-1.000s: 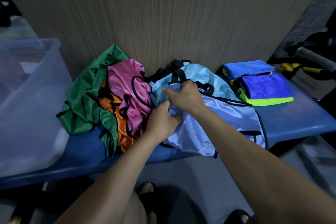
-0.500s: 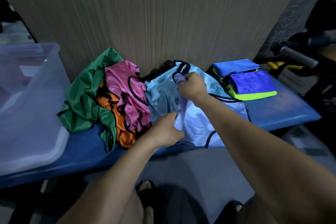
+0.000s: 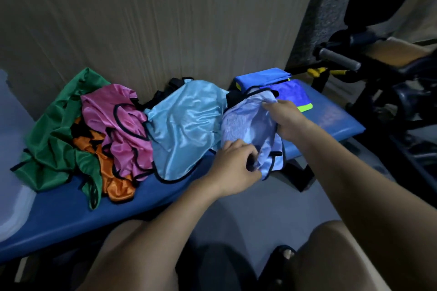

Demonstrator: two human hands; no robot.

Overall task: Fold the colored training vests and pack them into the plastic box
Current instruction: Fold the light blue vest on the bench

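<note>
glossy satin vest (image 3: 186,123) — smooth vinyl bench (image 3: 71,210)

A pale lilac-blue vest (image 3: 246,125) with fine stripes and black trim is between the fingers (image 3: 236,146) of both hands. Just left of them lies a shiny sky-blue vest (image 3: 184,123) edged in black. Further left is a glossy pink vest (image 3: 118,116) with black piping, then an orange vest (image 3: 113,179), then a dark green vest (image 3: 54,137). Beyond the fingers sits a folded stack (image 3: 283,87) of royal blue with neon yellow-green edges. The counter (image 3: 71,215) is deep blue. The wall (image 3: 165,19) is beige with thin vertical lines.
</note>
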